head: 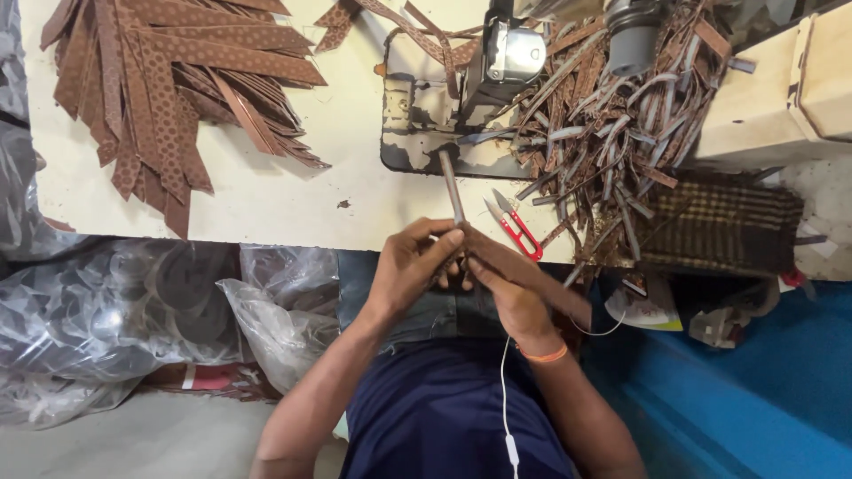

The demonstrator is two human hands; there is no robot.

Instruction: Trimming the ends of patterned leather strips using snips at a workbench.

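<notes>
Fingers of the left hand pinch a thin brown strap near its low end. The fingers are shut tight on it. The strap sticks up from the hands and points at the sewing machine. The right hand sits just beside the left one, touching it, and its fingers curl around the low part of the same strap. A wider brown piece lies over the back of that hand. An orange band goes around the right wrist.

Both hands are at the near edge of the cream table. Just to the right of them lie small red scissors on the table. Past the scissors is a big messy heap of thin folded straps. A dark checked cloth lies to the right of the heap. Far off on the left of the table is a fan of flat dotted brown strips. Clear plastic bags sit on the floor under the table, to the left of the arms. A white cord hangs down over the blue shirt.
</notes>
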